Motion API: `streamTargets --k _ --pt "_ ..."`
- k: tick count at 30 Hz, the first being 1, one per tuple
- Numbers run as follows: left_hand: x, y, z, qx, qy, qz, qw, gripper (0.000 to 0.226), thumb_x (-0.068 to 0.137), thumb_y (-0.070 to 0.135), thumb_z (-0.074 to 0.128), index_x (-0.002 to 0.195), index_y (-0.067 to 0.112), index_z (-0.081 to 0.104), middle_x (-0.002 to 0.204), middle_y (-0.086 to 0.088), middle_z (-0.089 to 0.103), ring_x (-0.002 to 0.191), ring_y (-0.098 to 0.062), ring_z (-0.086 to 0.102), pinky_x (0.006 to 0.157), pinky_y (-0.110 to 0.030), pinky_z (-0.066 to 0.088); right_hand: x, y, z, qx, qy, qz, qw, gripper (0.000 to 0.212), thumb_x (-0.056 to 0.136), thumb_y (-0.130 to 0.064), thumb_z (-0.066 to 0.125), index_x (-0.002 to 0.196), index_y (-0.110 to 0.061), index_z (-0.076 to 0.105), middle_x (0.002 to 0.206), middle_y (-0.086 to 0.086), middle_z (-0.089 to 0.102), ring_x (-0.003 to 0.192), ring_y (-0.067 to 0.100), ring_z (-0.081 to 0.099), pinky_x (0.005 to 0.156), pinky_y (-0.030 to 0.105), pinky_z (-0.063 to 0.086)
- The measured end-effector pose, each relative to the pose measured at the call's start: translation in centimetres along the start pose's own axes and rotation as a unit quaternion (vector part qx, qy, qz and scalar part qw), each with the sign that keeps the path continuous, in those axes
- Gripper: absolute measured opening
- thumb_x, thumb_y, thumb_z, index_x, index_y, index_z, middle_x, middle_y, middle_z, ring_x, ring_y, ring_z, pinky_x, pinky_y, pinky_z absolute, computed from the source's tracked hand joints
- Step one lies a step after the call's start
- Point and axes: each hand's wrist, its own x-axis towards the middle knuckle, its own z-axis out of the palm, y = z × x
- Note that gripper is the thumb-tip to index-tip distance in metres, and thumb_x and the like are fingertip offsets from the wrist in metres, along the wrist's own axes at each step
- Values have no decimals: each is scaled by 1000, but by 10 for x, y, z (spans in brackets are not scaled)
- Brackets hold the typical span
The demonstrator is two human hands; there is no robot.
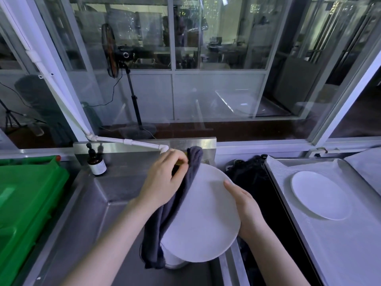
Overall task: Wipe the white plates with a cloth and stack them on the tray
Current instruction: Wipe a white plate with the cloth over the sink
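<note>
Hands (162,182) (249,211) — grey cloth (155,234), round white plate (206,215)

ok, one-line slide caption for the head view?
Left hand holds a grey cloth to a white plate gripped by the right hand over the sink; a second plate lies on the tray.

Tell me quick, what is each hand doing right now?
The left hand is closed, gripping the grey cloth at the white plate's left edge.
The right hand is closed, holding that plate by its right rim.
</note>
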Motion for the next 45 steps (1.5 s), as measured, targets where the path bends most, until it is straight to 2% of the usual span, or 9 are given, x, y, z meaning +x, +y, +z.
streamTargets --k 3,7,12,17,24,30,34,39,45 --pt "-5 -7 -15 -71 -163 -69 982 69 78 26 51 136 60 35 130 58 29 123 32 24 96 2 24 2 -6 -8 8 -12 -2 1000 44 82 -44 70 116 -16 75 116 19 72 101 34 71 81 40 59" --pt "5 -9 -19 -95 -245 -128 956 93 77 39 70 140 71 9 137 31 43 122 0 46 103 -26 36 3 -10 -6 -52 -74 7 996 52 78 -49 75 113 -11 75 103 16 72 87 29 68 75 36 53" --pt "3 -8 -15 49 -121 -59 990 60 65 58 75 120 42 59 121 18 38 115 0 42 103 -23 35 3 -13 -4 -104 -91 -19 990 53 77 -56 73 110 -13 76 91 8 72 79 20 66 67 27 51" --pt "9 17 -22 -33 -182 -112 976 38 64 50 57 100 44 52 82 12 63 80 1 56 64 -13 38 3 -24 2 -181 -108 -95 973 46 86 -55 63 113 -19 76 90 14 66 80 23 59 70 34 44" --pt "9 16 -23 -79 -123 -142 979 29 69 37 86 79 45 60 72 26 62 72 11 53 65 -8 39 4 -35 13 -299 -101 -173 933 48 89 -56 56 95 -11 72 75 9 53 70 18 46 66 37 33" --pt "-38 0 -4 -124 68 -316 938 36 70 58 72 86 27 64 84 14 71 88 -2 67 70 -17 47 -1 -36 4 -169 2 -176 970 29 89 -45 58 97 -26 79 84 -2 72 76 13 65 66 29 50" --pt "-33 -6 -16 -39 -10 -249 968 33 74 53 77 91 29 64 84 17 70 80 3 62 70 -10 43 -5 -43 4 -244 -61 -179 951 27 97 -40 57 94 -22 77 78 -3 66 71 11 60 63 25 47" --pt "-11 13 -25 -27 -102 -128 986 32 62 47 89 70 47 57 68 25 59 65 6 53 60 -10 37 1 -44 25 -442 -145 -199 863 40 102 -30 56 79 3 57 67 1 42 62 11 40 58 31 30" --pt "-19 9 -29 -118 18 -206 971 39 76 30 83 107 42 63 107 23 69 104 7 58 87 -5 40 1 -42 17 -275 -57 -188 941 36 97 -42 57 92 -10 73 73 0 59 67 15 54 61 32 42"
